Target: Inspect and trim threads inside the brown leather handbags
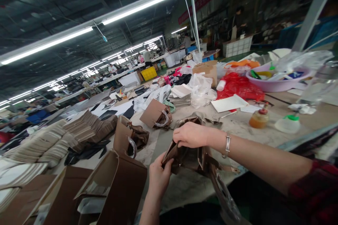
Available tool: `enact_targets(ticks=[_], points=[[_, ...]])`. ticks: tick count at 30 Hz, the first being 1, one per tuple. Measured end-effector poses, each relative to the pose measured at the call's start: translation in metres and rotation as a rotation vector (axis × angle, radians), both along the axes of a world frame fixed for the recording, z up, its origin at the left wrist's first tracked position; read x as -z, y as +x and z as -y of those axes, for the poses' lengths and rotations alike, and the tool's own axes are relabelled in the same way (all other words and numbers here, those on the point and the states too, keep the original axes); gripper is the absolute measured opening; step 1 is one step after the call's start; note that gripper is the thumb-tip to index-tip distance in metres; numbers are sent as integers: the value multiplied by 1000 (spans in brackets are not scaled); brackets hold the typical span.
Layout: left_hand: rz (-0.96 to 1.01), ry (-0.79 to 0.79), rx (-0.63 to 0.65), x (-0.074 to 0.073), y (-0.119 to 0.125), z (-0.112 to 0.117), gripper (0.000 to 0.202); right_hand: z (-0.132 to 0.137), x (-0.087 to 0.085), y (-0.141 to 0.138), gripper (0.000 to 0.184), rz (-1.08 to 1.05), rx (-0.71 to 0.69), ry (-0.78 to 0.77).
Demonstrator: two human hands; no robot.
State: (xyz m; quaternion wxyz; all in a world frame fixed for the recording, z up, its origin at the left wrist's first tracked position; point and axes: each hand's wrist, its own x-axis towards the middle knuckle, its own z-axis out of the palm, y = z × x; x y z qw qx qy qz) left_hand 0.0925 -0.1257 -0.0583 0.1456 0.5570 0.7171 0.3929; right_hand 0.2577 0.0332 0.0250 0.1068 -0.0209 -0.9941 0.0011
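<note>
A brown handbag (190, 159) lies tilted at the near edge of the worktable, its mouth facing me. My left hand (160, 173) pinches the bag's left edge between thumb and fingers. My right hand (192, 135) reaches over the top, fingers curled on the upper rim of the same bag; its fingertips are partly hidden. A strap wrapped in clear plastic (224, 193) hangs from the bag over the table edge. Just left stand more brown bags, one with a plastic-wrapped handle (132, 147) and another brown bag (153, 113) behind it.
Large brown bag bodies (124, 186) crowd the near left, beside stacked brown panels (88, 126) and pale pads (39, 144). To the right are an amber glue bottle (258, 121), a green-capped bottle (287, 125), a red plastic bag (237, 86) and a lilac basin (274, 85).
</note>
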Motion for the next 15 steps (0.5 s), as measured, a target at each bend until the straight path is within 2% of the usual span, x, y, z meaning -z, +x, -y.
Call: enact_targets(ticks=[3, 10, 15], points=[[46, -16, 49, -1, -1, 5, 23, 6, 1, 5, 13, 1, 52, 38], [63, 37, -12, 6, 0, -9, 35, -2, 9, 6, 17, -46, 146, 50], [90, 40, -29, 7, -1, -14, 34, -9, 14, 10, 17, -71, 95, 1]])
